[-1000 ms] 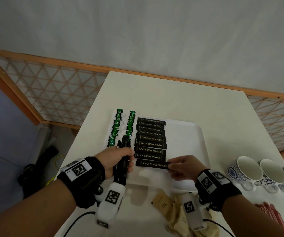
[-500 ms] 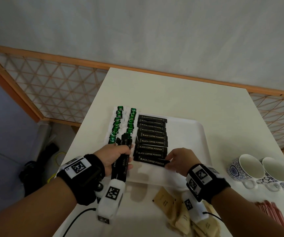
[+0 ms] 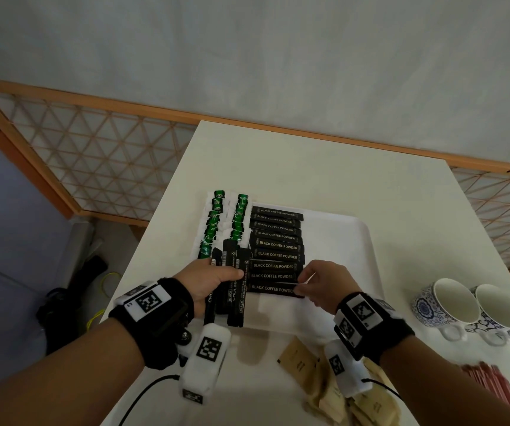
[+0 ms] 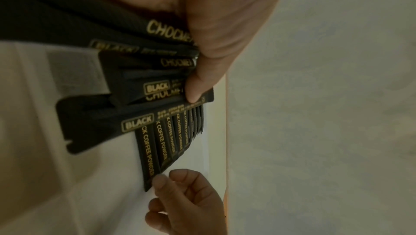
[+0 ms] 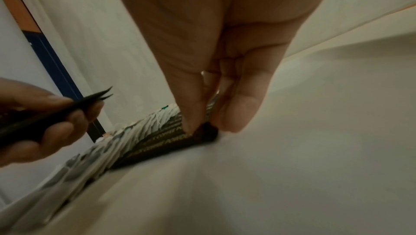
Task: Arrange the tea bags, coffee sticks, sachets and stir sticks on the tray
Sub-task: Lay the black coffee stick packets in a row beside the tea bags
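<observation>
A white tray lies on the table with two columns of green tea bags at its left and a column of black coffee sticks beside them. My left hand grips a bundle of black coffee sticks over the tray's near left corner; the bundle fans out under my thumb. My right hand pinches the right end of the nearest coffee stick in the column, which lies flat on the tray. The same pinch shows in the right wrist view on the stick's end.
Tan paper sachets lie on the table near the front edge. Red stir sticks sit at the front right. Three blue-patterned cups stand to the right of the tray. A wooden lattice rail runs behind the table.
My right hand has brought the coffee stick back against the column and lowered it flat. My left hand with the bundle has stayed where it was.
</observation>
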